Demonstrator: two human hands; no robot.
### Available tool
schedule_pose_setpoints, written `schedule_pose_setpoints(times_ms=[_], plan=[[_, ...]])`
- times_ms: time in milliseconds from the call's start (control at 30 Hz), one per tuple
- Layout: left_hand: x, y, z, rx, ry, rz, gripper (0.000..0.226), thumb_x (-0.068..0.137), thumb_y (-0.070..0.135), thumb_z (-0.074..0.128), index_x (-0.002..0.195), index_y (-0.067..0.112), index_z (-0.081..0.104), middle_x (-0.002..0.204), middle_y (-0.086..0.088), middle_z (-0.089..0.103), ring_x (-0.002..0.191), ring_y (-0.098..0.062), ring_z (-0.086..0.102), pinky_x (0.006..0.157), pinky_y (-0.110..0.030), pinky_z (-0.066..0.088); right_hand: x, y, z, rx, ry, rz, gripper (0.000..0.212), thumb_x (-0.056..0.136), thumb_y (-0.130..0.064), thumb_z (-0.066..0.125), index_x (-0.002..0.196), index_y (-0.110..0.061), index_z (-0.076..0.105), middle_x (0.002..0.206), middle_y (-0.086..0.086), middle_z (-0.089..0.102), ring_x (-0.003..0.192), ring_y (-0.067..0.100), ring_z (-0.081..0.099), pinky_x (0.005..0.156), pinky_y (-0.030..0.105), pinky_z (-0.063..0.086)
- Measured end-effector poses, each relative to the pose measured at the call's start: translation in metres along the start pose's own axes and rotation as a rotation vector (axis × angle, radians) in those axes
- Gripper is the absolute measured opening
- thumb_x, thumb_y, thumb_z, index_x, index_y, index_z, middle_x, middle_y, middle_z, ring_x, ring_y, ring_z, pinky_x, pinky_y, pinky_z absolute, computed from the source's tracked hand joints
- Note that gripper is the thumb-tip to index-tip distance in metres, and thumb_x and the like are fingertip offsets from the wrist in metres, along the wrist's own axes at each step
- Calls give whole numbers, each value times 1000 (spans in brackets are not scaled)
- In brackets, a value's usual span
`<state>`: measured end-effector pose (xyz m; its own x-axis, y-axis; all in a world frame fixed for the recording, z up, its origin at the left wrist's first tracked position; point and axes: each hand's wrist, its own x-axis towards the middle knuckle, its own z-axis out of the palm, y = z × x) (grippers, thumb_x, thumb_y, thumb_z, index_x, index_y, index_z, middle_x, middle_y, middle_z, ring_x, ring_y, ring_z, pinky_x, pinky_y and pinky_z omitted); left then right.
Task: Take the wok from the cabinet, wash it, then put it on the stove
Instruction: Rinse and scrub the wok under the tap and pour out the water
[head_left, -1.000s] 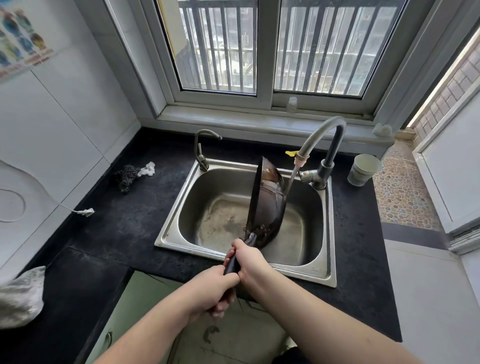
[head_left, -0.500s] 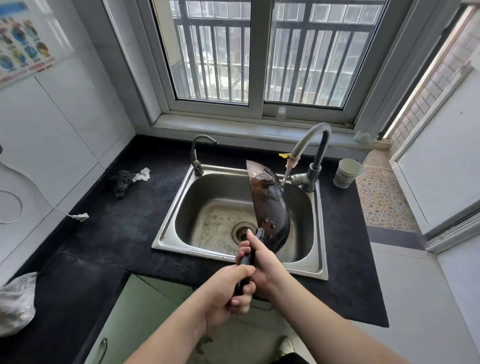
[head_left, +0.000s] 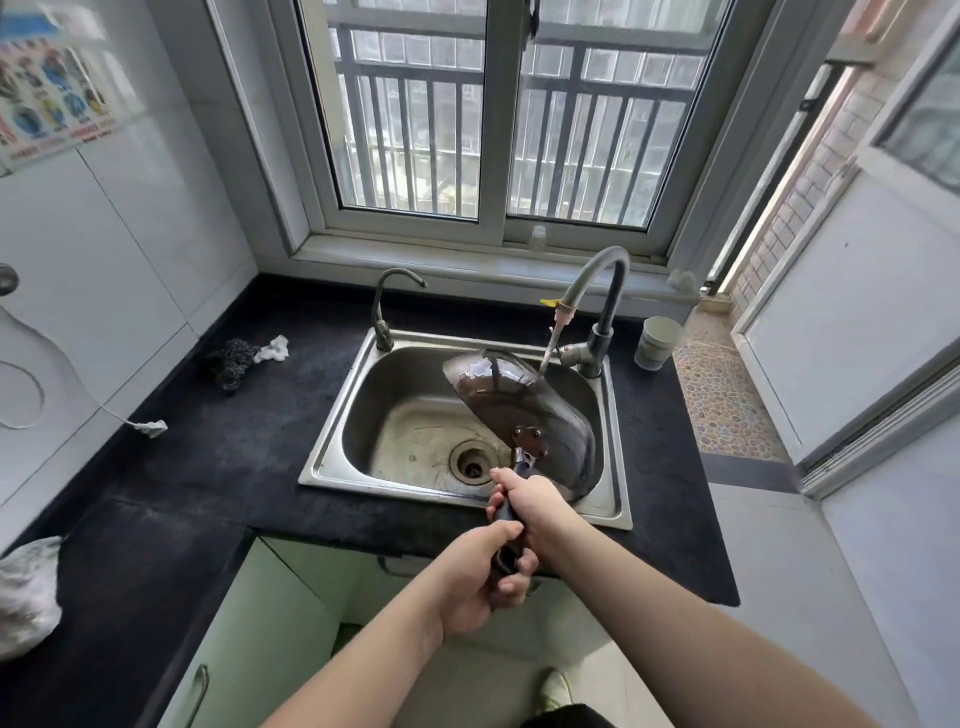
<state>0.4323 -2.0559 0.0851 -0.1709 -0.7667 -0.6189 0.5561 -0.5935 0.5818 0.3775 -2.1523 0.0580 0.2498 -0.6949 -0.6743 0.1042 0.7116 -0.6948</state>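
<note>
The dark wok hangs tilted over the steel sink, its outer underside turned up towards me. Both hands hold its black handle above the sink's front rim. My right hand grips the handle nearer the wok, and my left hand grips the handle's end. Water runs from the grey tap onto the wok's far edge. The stove is out of view.
A second small tap stands at the sink's back left. A scouring ball and white rag lie on the black counter. A cup stands right of the tap. A plug lies left. Green cabinets sit below.
The wok has rolled from standing on edge to lying tilted with its underside up. Both hands kept their grip on the handle. My view has risen.
</note>
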Motion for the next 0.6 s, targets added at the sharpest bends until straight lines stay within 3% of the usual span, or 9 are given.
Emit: schedule_pose_setpoints(times_ms=[333, 500, 600], plan=[[5, -28, -5, 0, -105, -117, 19, 99, 13, 38, 87, 7, 51, 65, -5, 55, 50, -15, 55, 44, -20, 44, -16, 15, -20, -389, 63, -67, 30, 89, -8, 53, 60, -5, 47, 48, 7, 45, 37, 18, 43, 46, 27, 42], [9, -42, -4, -81, -152, -163, 18, 98, 13, 40, 89, 4, 53, 68, -7, 58, 55, -17, 58, 47, -20, 48, -21, 18, -31, -590, 102, -110, 30, 88, -7, 51, 58, -3, 49, 45, 7, 48, 31, 15, 44, 38, 18, 40], [15, -49, 1, -101, -182, -176, 18, 98, 12, 40, 91, 3, 54, 70, -8, 58, 58, -17, 59, 49, -21, 50, -22, 17, -39, -685, 122, -141, 30, 87, -6, 50, 57, -3, 50, 47, 8, 50, 33, 16, 45, 38, 19, 41]])
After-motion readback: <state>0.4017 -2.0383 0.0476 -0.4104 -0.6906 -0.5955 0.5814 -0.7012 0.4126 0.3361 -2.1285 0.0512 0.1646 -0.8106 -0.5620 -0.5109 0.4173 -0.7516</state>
